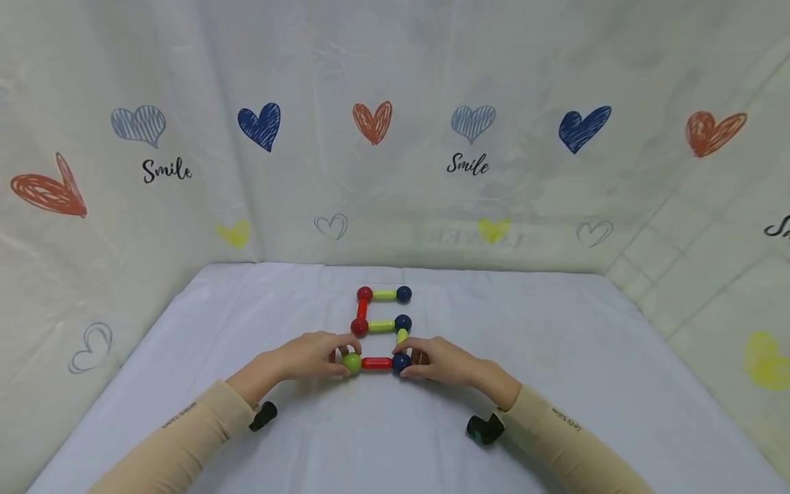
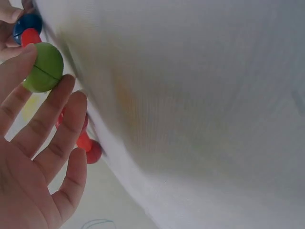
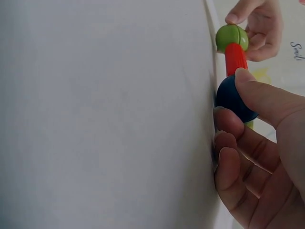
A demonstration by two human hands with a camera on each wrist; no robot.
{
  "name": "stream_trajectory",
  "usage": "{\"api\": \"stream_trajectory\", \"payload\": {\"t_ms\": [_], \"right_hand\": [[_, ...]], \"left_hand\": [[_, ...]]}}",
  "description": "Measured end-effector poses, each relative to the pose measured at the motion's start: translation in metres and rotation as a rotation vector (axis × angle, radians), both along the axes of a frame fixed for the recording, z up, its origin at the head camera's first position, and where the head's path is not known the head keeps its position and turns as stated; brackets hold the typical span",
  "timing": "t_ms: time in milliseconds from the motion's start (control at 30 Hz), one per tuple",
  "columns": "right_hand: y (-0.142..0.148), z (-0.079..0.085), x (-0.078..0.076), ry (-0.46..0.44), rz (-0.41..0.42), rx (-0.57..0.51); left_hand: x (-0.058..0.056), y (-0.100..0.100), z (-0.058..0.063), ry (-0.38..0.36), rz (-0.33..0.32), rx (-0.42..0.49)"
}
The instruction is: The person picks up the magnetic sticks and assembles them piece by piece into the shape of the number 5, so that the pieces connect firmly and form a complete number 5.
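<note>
On the white cloth lies a figure of balls and short rods, laid out like a 5 or S. My left hand [image 1: 317, 355] pinches the green ball [image 1: 352, 363] at its lower left end between thumb and fingers. The dark blue ball [image 1: 401, 362] at the lower right corner is pinched by my right hand [image 1: 441, 360]. A red rod [image 1: 376, 363] joins these two balls. From the blue ball a yellow-green rod [image 1: 402, 335], partly behind my right fingers, runs up to another blue ball [image 1: 403, 323]. In the right wrist view, thumb and forefinger curl round the blue ball [image 3: 233, 98].
Farther back, the figure continues with a yellow-green rod [image 1: 381, 326], a red ball [image 1: 359, 326], a red rod [image 1: 362, 309], another red ball [image 1: 365, 294] and a blue ball [image 1: 404, 294]. Behind the table hangs a pale curtain [image 1: 401, 199] with printed hearts.
</note>
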State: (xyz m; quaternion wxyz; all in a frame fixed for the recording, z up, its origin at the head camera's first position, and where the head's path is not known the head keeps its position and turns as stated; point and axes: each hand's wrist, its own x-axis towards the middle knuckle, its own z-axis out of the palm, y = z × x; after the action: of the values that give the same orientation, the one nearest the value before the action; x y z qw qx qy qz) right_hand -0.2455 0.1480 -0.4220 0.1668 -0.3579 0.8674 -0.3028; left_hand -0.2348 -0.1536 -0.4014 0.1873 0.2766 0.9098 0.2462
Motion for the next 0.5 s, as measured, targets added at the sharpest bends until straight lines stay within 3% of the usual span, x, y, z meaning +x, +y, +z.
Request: {"api": "stream_trajectory", "payload": {"t_ms": [267,500], "right_hand": [[0.0016,0.0018,-0.0010,-0.003,0.002,0.020],[0.0028,0.0045,0.0014,0.005,0.003,0.044]], "left_hand": [[0.0024,0.0048,0.0050,-0.001,0.016,-0.011],[0.0022,0.0037,0.0024,0.005,0.017,0.000]]}}
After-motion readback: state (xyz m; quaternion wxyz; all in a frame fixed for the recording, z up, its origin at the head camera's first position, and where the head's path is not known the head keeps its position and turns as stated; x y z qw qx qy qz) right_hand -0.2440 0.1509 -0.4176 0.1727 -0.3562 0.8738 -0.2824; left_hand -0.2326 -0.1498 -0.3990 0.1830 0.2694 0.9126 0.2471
